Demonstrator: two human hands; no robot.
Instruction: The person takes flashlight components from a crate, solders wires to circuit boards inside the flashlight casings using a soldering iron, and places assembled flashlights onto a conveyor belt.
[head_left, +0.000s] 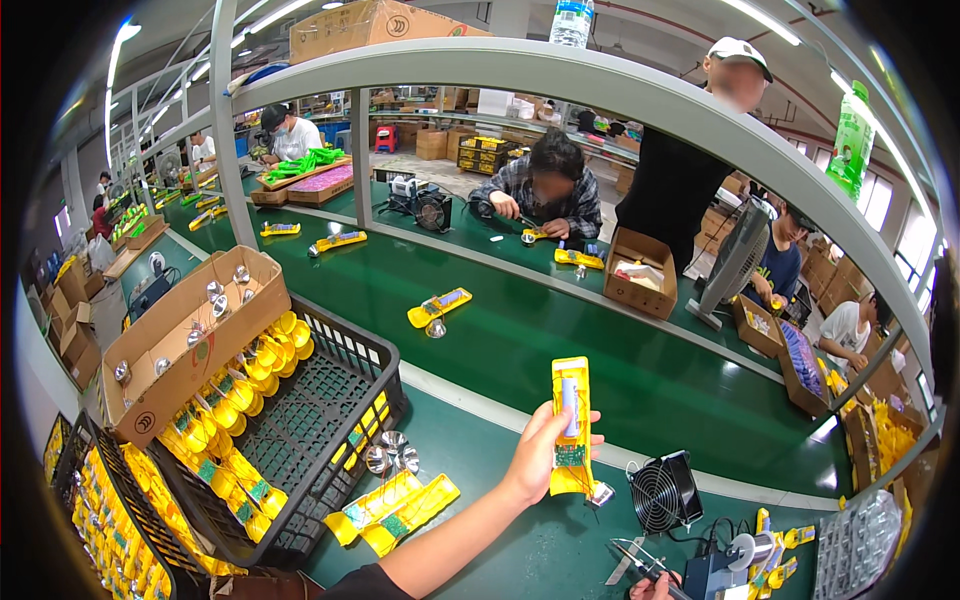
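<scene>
My left hand (535, 455) grips a yellow flashlight half-shell (571, 425) upright above the bench. A blue-grey cylindrical battery cell (569, 405) lies in the shell, with a green circuit board below it. A small silvery reflector (601, 494) hangs at the shell's lower end. At the bottom edge my right hand (652, 588), mostly cut off, closes round a soldering iron (640, 562) whose thin tip points up and left. Left of my forearm, two more yellow half-shells (405, 515) with boards lie beside several shiny reflectors (392, 455).
A black crate (340, 400) of yellow shells and a carton (190, 340) of reflectors stand left. Yellow shells (440, 307) lie along the green conveyor belt (500, 350). At right are a small black fan (665, 493), solder spool (752, 550) and clear tray (858, 545). People work across the belt.
</scene>
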